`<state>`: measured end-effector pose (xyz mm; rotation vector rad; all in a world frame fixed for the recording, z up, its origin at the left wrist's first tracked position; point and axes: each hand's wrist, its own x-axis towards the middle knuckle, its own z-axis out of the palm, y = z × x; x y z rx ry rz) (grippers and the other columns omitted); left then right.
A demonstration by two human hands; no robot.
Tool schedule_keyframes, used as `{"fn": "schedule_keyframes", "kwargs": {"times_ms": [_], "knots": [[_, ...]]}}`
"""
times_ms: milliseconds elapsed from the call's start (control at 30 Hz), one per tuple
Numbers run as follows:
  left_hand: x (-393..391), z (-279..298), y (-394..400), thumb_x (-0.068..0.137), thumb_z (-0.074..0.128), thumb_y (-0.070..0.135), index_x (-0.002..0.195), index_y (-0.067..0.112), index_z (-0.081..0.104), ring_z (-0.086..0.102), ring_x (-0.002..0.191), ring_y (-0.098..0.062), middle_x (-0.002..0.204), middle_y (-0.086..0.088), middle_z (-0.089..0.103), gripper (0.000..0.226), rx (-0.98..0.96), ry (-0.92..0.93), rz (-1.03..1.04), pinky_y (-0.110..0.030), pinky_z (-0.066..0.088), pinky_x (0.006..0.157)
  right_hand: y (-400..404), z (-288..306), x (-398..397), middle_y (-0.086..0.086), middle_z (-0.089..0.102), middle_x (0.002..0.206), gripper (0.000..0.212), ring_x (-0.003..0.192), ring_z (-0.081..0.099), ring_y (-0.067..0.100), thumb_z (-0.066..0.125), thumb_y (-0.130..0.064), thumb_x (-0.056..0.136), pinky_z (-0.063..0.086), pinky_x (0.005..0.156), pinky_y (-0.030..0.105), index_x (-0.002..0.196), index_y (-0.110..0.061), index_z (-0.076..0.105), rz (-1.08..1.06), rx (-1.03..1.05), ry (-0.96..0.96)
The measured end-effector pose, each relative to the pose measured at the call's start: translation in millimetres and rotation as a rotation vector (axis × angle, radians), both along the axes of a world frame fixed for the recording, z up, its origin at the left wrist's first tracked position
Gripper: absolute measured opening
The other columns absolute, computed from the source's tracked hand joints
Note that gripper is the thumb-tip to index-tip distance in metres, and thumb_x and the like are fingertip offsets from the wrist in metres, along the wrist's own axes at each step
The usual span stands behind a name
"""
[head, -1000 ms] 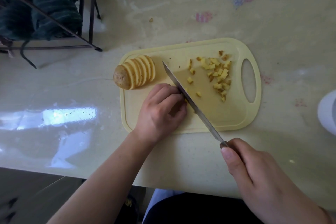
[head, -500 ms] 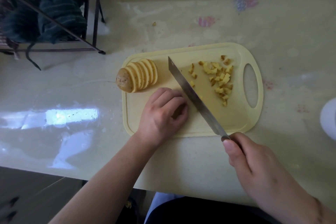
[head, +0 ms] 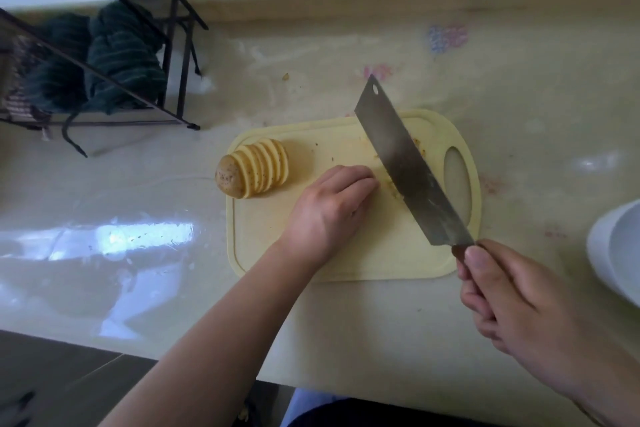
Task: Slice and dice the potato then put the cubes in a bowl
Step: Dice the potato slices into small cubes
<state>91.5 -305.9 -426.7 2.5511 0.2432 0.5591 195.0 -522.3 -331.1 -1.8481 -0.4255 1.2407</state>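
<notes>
Since half a second ago the cleaver [head: 408, 163] has tipped flat-side up, now hiding most of the diced cubes [head: 420, 148]; the right hand [head: 519, 302] grips its handle. The left hand [head: 332, 210] rests curled on the cutting board [head: 263, 239]; whether it holds anything I cannot tell. The sliced potato [head: 252, 173] sits at the board's left edge. A glossy pale bench [head: 138, 270] carries a wire rack [head: 114, 62], and a white bowl [head: 613, 250] sits at right

Soft daylight throughout; bright window glare on the glossy counter [head: 114, 239] at left; wide-angle bending at edges; slight overall softness.
</notes>
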Motion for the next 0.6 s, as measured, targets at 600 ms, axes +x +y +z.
{"fn": "schedule_keyframes", "kwargs": {"times_ms": [600], "knots": [[-17.9, 73.4, -20.0, 0.085, 0.064, 0.029, 0.077, 0.015, 0.062, 0.052, 0.073, -0.019, 0.077, 0.008, 0.057, 0.017, -0.005, 0.179, 0.153, -0.039, 0.048, 0.069, -14.9, 15.2, 30.9, -0.007, 0.060, 0.088, 0.051, 0.068, 0.057, 0.010, 0.010, -0.064, 0.088, 0.049, 0.059, 0.028, 0.101, -0.029, 0.046, 0.673, -0.213, -0.962]]}}
